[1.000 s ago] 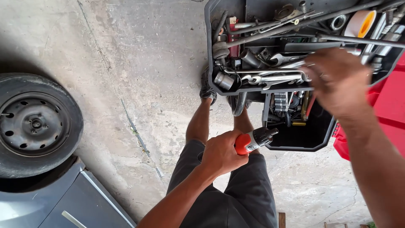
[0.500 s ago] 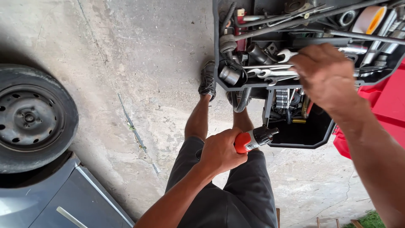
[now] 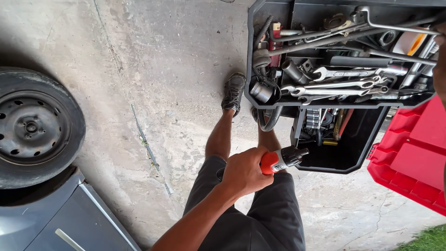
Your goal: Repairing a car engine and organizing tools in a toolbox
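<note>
Fingers [image 3: 253, 160] of the left hand [image 3: 244, 173] clench a red-and-black tool [image 3: 281, 159].
It sits above the person's lap, near the open black toolbox [image 3: 269, 9] full of wrenches [image 3: 341, 86]. Only a sliver of the right hand [image 3: 440, 60] shows at the frame's edge; its grip cannot be told.

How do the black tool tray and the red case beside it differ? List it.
The black tool tray lies open, crammed with wrenches; the red case shows only its ribbed plastic outside, contents hidden. The tray sits at the top of the view, the case lower right. Both rest by the concrete floor.
</note>
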